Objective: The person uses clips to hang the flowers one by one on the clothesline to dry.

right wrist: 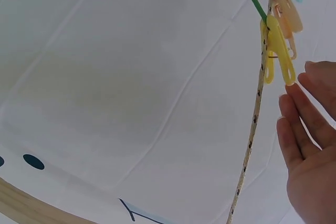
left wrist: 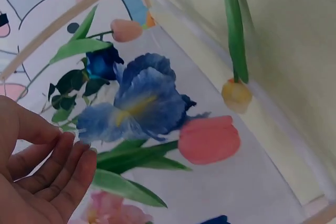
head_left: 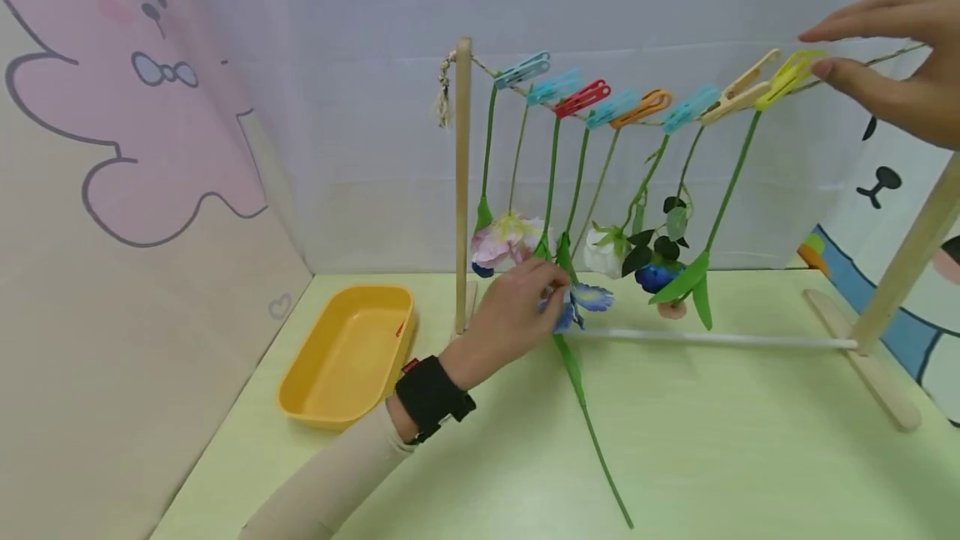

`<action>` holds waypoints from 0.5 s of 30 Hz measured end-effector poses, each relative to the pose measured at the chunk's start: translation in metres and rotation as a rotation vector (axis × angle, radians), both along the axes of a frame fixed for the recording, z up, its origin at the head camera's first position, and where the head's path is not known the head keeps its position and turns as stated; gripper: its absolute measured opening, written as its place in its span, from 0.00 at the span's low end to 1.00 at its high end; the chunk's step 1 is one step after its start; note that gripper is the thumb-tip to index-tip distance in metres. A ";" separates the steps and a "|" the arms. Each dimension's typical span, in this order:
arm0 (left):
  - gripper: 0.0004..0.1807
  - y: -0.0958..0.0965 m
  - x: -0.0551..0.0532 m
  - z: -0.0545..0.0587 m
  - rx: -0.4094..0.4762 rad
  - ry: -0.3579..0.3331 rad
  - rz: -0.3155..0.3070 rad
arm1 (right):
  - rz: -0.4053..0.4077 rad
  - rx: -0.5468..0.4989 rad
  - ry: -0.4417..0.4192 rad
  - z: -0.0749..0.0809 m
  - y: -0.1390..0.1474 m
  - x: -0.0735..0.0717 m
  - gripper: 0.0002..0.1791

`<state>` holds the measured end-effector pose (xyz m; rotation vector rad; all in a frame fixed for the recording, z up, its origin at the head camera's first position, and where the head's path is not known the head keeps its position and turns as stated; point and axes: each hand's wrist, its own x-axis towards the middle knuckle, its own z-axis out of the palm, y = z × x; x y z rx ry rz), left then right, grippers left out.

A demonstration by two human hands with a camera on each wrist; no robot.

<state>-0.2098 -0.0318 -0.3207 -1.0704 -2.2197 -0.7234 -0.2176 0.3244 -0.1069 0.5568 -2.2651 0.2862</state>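
Observation:
My left hand is at a hanging blue iris. In the left wrist view, its thumb and fingertips meet at the edge of the iris petal and seem to pinch it. My right hand is beside a yellow clothespin on the cord, thumb and index finger spread apart. The right wrist view shows the fingertips next to the handle of the clothespin, not squeezing it. From this clothespin hangs a long green stem with leaves and a peach tulip.
Several clothespins hold flowers along the cord between wooden posts. A pink flower and white rose hang there. On the table lies a yellow tulip, its stem pointing forward. A yellow tray is left.

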 end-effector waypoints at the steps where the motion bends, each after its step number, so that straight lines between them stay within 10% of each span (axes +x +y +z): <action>1: 0.04 -0.009 -0.001 -0.002 0.021 -0.010 0.008 | 0.003 -0.006 0.020 0.000 -0.001 0.002 0.17; 15: 0.02 -0.132 -0.018 -0.034 0.181 -0.129 0.316 | 0.143 0.008 0.047 -0.036 -0.026 0.045 0.16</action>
